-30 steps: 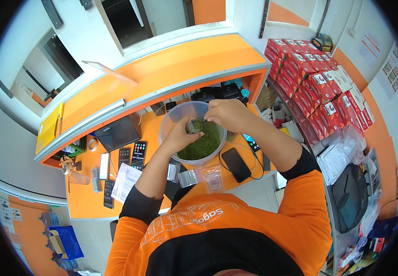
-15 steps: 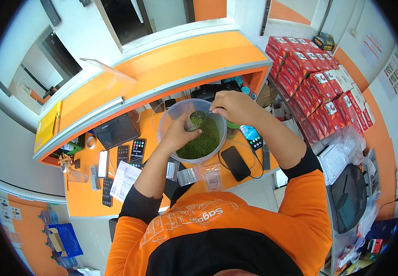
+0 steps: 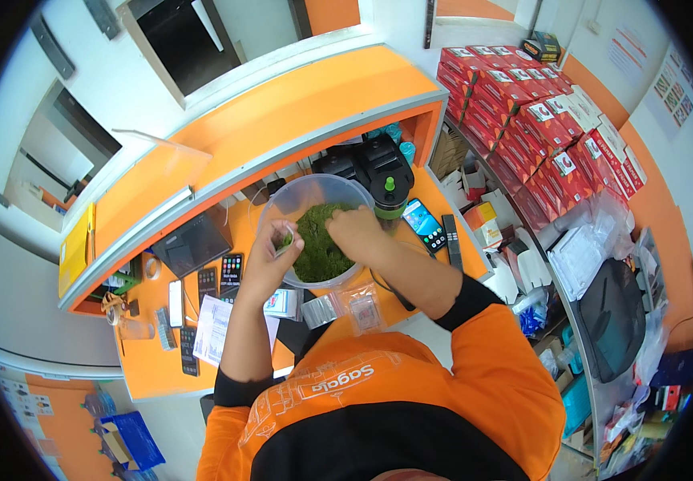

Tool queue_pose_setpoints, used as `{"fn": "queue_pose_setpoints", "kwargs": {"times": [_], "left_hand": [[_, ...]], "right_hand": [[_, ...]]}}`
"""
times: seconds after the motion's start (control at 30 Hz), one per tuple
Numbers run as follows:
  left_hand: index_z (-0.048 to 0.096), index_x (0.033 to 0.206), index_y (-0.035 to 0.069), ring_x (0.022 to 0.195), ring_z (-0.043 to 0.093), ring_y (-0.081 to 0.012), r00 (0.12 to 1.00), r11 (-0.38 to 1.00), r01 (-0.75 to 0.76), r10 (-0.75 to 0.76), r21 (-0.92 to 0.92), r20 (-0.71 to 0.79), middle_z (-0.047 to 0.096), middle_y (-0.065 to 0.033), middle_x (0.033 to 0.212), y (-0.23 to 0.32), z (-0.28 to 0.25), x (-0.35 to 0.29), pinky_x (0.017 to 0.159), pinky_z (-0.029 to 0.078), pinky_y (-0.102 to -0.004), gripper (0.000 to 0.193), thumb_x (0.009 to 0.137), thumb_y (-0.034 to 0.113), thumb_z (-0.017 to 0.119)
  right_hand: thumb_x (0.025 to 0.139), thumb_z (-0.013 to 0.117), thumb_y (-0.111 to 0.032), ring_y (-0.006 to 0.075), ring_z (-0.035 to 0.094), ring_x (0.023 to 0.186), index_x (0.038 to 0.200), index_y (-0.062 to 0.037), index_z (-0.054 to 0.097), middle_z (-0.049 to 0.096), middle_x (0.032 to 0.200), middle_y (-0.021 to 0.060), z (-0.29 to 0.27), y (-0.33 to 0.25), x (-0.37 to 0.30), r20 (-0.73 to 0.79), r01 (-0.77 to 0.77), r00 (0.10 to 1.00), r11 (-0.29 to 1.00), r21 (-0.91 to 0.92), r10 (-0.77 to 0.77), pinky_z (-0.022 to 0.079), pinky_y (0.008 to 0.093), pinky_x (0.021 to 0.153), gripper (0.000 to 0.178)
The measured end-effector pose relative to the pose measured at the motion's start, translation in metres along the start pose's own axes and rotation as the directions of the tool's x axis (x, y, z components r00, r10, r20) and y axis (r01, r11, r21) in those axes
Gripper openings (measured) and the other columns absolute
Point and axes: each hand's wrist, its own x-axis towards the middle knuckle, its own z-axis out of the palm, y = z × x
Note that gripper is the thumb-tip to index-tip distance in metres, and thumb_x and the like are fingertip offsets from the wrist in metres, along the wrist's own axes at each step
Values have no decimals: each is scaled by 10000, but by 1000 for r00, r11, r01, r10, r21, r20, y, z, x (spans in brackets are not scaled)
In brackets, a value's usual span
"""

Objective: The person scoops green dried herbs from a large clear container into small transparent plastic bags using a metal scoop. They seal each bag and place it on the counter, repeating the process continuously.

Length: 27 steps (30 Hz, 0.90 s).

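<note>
A translucent plastic tub [image 3: 276, 204] stands on the orange desk, holding finely shredded green material [image 3: 314, 260]. Over its left side, my left hand [image 3: 266, 255] pinches a small clear plastic bag [image 3: 285, 240] with some green inside. My right hand [image 3: 352, 232] is lowered into the tub with fingers closed, at the surface of the green shreds. The small round scoop it held in the earlier frame is hidden now by the hand and the shreds.
Right of the tub stand a black container with a green knob [image 3: 389, 186] and a lit phone [image 3: 424, 224]. More phones [image 3: 232, 271], papers [image 3: 212, 327] and clear packets [image 3: 362, 308] lie left and in front. Red boxes [image 3: 515, 112] are stacked at right.
My right hand has come down from above the bag into the green shreds, and the scoop has gone out of sight. My left hand has drawn left with the bag. The view has shifted.
</note>
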Motion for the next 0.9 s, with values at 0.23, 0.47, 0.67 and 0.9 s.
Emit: {"fn": "queue_pose_setpoints", "kwargs": {"times": [0.23, 0.47, 0.67, 0.9], "left_hand": [[548, 1250, 54, 1060, 597, -161, 964, 932, 264, -243, -247, 110, 564, -54, 1120, -4, -9, -33, 983, 532, -322, 333, 944, 87, 674], [535, 1285, 32, 1127, 588, -166, 974, 938, 217, -190, -271, 122, 582, -73, 1191, 6, 2, -27, 970, 532, -318, 370, 947, 91, 674], [514, 1332, 27, 1058, 651, -172, 951, 914, 264, -193, -307, 241, 621, -100, 1208, 2, 0, -26, 930, 560, -314, 414, 945, 21, 663], [490, 1354, 7, 1046, 676, -181, 977, 964, 194, -173, -183, 124, 658, -104, 1169, -11, 7, -19, 913, 573, -314, 443, 942, -53, 638]], "right_hand": [[924, 629, -89, 301, 612, 1015, 1211, -37, 610, 618, 1064, 105, -18, -46, -17, -545, 425, 836, 553, 717, 64, 476, 415, 922, 293], [892, 675, -52, 289, 589, 952, 1045, -41, 667, 610, 1001, 92, -28, -45, -20, -557, 503, 825, 567, 652, -91, 486, 386, 836, 154], [882, 686, -38, 290, 599, 965, 963, -50, 646, 596, 1047, 97, -32, -36, -23, -587, 529, 803, 571, 628, -98, 488, 375, 856, 91], [891, 668, -25, 297, 590, 1042, 919, -36, 607, 575, 1109, 106, -36, -23, -16, -549, 464, 833, 634, 619, -74, 484, 380, 885, 68]]}}
